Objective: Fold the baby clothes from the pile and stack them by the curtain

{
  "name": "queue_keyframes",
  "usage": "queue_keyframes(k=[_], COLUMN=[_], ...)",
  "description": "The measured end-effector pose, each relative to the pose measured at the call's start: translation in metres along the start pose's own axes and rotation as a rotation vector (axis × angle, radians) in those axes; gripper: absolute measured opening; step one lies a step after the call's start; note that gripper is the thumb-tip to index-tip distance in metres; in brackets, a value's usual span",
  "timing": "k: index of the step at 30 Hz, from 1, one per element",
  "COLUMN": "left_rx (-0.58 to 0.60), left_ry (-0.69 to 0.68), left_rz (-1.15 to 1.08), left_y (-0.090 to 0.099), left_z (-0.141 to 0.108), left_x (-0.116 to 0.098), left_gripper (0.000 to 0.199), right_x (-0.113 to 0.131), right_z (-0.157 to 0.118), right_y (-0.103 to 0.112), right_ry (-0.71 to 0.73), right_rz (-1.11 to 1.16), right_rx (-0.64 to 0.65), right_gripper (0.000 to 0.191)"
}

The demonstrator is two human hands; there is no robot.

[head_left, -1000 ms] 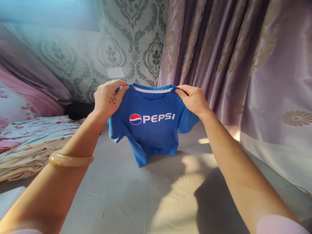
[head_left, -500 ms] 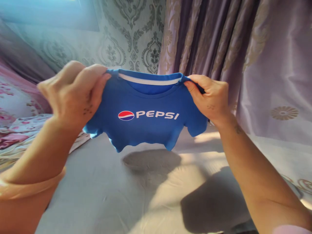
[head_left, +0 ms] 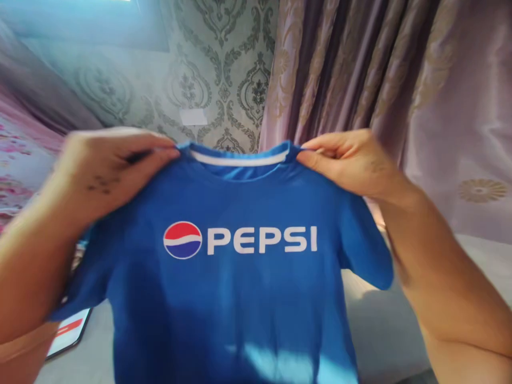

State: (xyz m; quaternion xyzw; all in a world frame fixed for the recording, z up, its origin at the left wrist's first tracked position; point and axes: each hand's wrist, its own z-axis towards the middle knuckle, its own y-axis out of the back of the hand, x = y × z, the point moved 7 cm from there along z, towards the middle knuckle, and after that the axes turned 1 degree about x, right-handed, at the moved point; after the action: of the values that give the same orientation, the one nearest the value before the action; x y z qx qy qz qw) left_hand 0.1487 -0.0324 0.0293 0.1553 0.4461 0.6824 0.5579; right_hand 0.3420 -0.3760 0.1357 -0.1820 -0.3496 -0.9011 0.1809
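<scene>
We hold a blue T-shirt point(head_left: 240, 298) up in front of us by its shoulders, its printed front facing us and its lower edge running out of view at the bottom. Our left hand point(head_left: 108, 165) pinches the shoulder just beside the collar point(head_left: 240, 159), thumb and fingers pressed together on the cloth. Our right hand point(head_left: 352, 162) grips the opposite shoulder in the same way, so the neck opening stretches between the two. A white band lines the inside back of the collar.

Across the chest we see a round red, white and blue emblem point(head_left: 183, 240) and, to its right, the white word PEPSI point(head_left: 262, 240). The right-hand sleeve point(head_left: 366, 256) hangs below our right wrist, and sunlight falls on the lower front.

Under our left forearm, which wears a pale bangle point(head_left: 28, 341), we make out part of a dark-edged device point(head_left: 70, 333) with a lit screen, lying on a pale sheet point(head_left: 380, 325). Beyond the shirt are a patterned wall point(head_left: 228, 53), a purple curtain point(head_left: 320, 64) and, at far left, flowered pink fabric point(head_left: 16, 165).
</scene>
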Motion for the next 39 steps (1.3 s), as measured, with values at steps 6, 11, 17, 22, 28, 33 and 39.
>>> queue_keyframes(k=[6,11,17,22,28,33,39], left_rx=[0.274,0.468,0.539,0.531,0.513,0.486,0.481], left_ry=[0.047,0.095,0.076,0.054,0.030,0.054,0.187], left_rz=[0.058,0.131,0.201,0.238,0.284,0.289,0.184], left_y=[-0.111,-0.194,-0.227,-0.232,-0.237,-0.241,-0.257], left_z=[-0.055,-0.083,-0.085,-0.063,-0.026,0.000,0.007], left_x=[-0.041,-0.016,-0.001,0.011,0.030,0.048,0.067], left_gripper=[0.038,0.040,0.044,0.046,0.045,0.045,0.040], right_x=[-0.136,-0.216,-0.244,-0.258,-0.277,-0.297,-0.323], right_z=[-0.042,-0.102,-0.121,-0.109,-0.079,-0.051,-0.038], right_y=[-0.114,-0.191,-0.217,-0.226,-0.241,-0.250,-0.263], right_ry=[-0.221,-0.481,-0.435,-0.395,-0.448,-0.448,-0.463], right_rz=[-0.133,-0.400,-0.514,-0.520,-0.566,-0.569,-0.418], right_rx=[0.316,0.589,0.672,0.693,0.702,0.660,0.587], right_gripper=[0.025,0.031,0.039,0.041,0.040,0.040,0.030])
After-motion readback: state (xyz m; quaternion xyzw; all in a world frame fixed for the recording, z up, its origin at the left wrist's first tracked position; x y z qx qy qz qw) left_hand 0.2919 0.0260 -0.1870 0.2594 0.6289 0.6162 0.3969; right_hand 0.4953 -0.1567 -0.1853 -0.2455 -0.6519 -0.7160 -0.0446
